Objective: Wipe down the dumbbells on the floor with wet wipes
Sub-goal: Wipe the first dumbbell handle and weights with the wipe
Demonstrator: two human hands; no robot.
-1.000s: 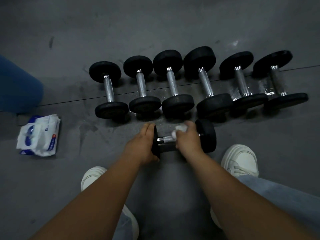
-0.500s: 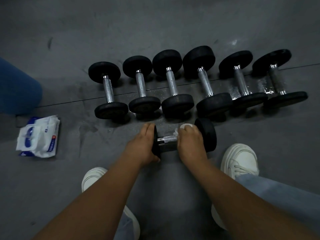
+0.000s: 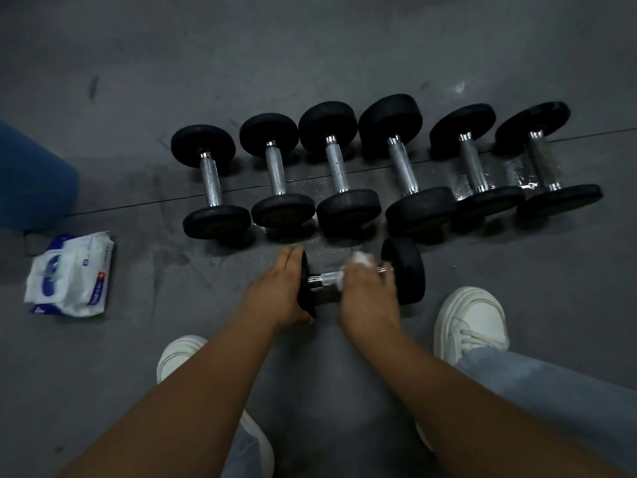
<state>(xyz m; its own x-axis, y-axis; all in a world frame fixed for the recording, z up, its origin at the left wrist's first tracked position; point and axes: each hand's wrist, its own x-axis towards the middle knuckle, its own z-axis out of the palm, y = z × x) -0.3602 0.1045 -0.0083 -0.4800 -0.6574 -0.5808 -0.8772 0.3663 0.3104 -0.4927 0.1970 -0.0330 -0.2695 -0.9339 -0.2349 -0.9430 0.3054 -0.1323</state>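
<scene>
Pretty dim light, dark grey floor point(image 3: 310, 46) — scuffed, wet in spots — thin seam point(image 3: 138, 205) running across, blue shape point(image 3: 31, 177) far left.

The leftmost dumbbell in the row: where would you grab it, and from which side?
Probably by its chrome handle, from above, with the fingers wrapping in from the left. It lies flat on the floor, the handle is the only narrow part between the two wide black heads, and the next dumbbell crowds its right side.

Matt black dumbbell heads point(image 3: 406, 270), shiny metal handle point(image 3: 325, 279), matt floor point(image 3: 310, 46)
</scene>
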